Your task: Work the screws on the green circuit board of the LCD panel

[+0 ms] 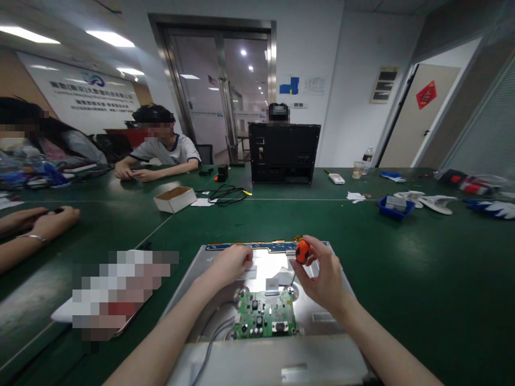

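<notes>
My right hand grips the orange and black handle of a screwdriver between thumb and fingers. Its thin shaft points down to the upper right corner of a green circuit board. The board lies on the metal back of a flat display panel, with grey cables running off its left side. My left hand rests over the panel's upper left part, fingers curled; whether anything is inside them is hidden. A blue circuit strip runs along the panel's far edge.
An open white box and black cables lie ahead on the green table. Beyond stands a black monitor casing. A blue tray is to the right. A co-worker's hands are at the left; other people sit further back.
</notes>
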Action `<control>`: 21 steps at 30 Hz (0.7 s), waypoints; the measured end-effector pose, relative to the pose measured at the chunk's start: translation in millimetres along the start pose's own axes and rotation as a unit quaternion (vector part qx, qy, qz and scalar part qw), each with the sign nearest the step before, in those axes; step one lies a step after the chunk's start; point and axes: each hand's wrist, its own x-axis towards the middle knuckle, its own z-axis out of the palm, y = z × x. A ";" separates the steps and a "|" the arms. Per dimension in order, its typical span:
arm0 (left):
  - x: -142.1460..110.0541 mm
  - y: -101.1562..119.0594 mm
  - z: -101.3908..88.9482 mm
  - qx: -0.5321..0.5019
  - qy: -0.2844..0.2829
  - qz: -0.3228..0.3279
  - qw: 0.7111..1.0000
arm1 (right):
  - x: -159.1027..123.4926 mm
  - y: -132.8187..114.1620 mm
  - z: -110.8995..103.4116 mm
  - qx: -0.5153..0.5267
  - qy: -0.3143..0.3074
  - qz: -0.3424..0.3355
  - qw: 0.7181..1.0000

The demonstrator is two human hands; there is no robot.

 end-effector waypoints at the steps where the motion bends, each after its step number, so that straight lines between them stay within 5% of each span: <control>1: -0.5 0.4 -0.1 -0.002 0.002 0.000 1.000 | 0.0 1.0 -0.6 0.001 -0.003 0.001 1.000; 11: -8.9 21.6 -6.4 -0.106 0.009 0.076 0.991 | 9.0 13.9 -12.8 0.053 0.016 0.107 0.993; 17: -37.4 53.5 -1.2 -0.241 -0.014 0.167 0.956 | 13.7 -6.1 -33.9 0.072 0.046 0.132 0.988; 21: -62.1 73.1 13.3 -0.220 -0.021 0.228 0.948 | 0.6 -24.7 -45.5 0.079 0.058 0.162 0.982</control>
